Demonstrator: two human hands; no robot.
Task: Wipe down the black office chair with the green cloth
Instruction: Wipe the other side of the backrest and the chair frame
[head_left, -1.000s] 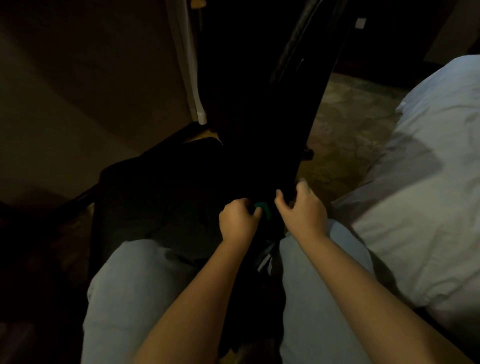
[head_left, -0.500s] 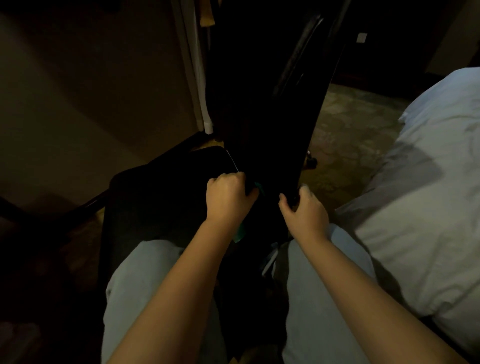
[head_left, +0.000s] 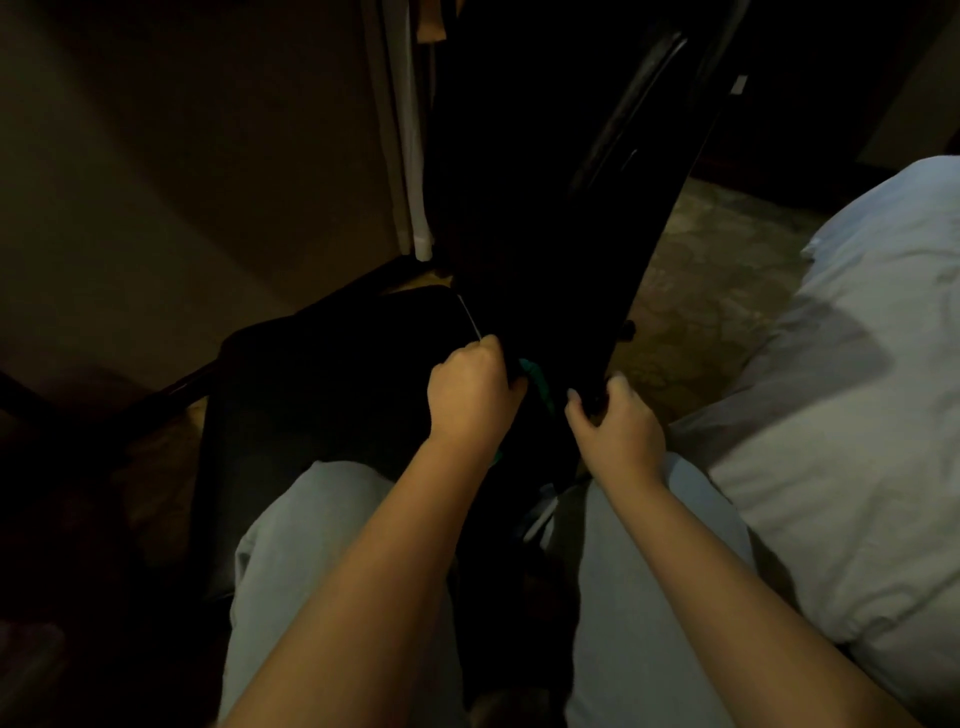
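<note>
- Green is the one bright colour in this dim room: the green cloth (head_left: 535, 376) shows only as a small teal fold between the two hands, pressed against the lower end of the chair's back. Another scrap of it peeks out under the left wrist.
- The left hand (head_left: 470, 397) has its grip closed into a fist round the cloth, knuckles up.
- The right hand (head_left: 615, 431) has its grip closed on the bottom edge of the black office chair (head_left: 519, 208), thumb on the near side and fingers curled over the dark panel.
- The chair's back rises tall and narrow from the hands towards the top of the view. A broad dark pad, apparently the seat, spreads to the left of the left hand, though its detail is lost in shadow.
- The person's knees, in pale blue trousers (head_left: 311, 545), sit on either side of the chair's lower part.
- A bed (head_left: 857, 415) with pale rumpled bedding lies along the right, just beside the right forearm.
- Patterned floor (head_left: 691, 291) shows between chair and bed.
- A plain beige wall (head_left: 156, 156) fills the left.
</note>
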